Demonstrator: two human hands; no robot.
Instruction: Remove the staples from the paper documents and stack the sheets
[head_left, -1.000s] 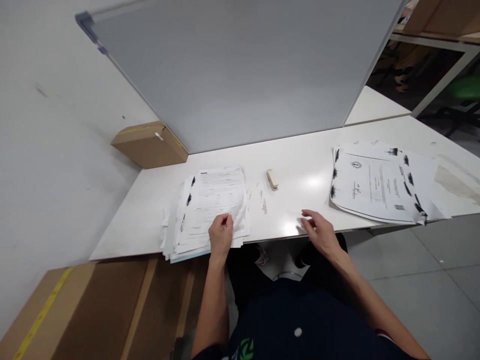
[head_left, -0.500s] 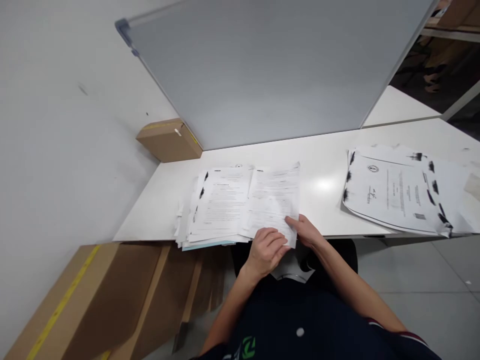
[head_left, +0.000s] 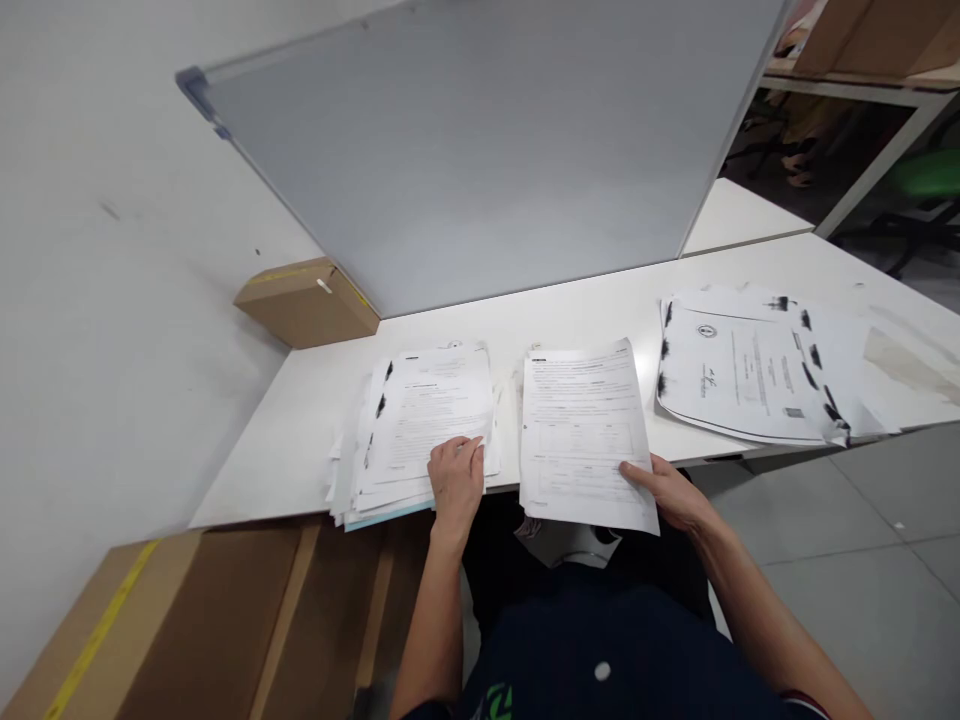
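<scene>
My right hand (head_left: 670,490) grips a printed sheet of paper (head_left: 581,430) by its lower right edge, thumb on top and fingers underneath. This sheet hangs partly past the table's front edge. To the left lies a stack of printed papers (head_left: 420,410) with black smudges along its left side and a light blue sheet low in the pile. My left hand (head_left: 456,485) is over the stack's lower right part, its fingers closed at the right edge of the top page.
More smudged papers (head_left: 742,370) lie at the right of the white table (head_left: 255,440). A cardboard box (head_left: 307,305) stands at the back left. A whiteboard (head_left: 487,150) rises behind. Large cardboard boxes (head_left: 202,620) stand below the table's left front.
My right hand has moved right with the printed sheet, away from the stack. My left hand has shifted left onto the stack's right edge. The view has turned slightly right.
</scene>
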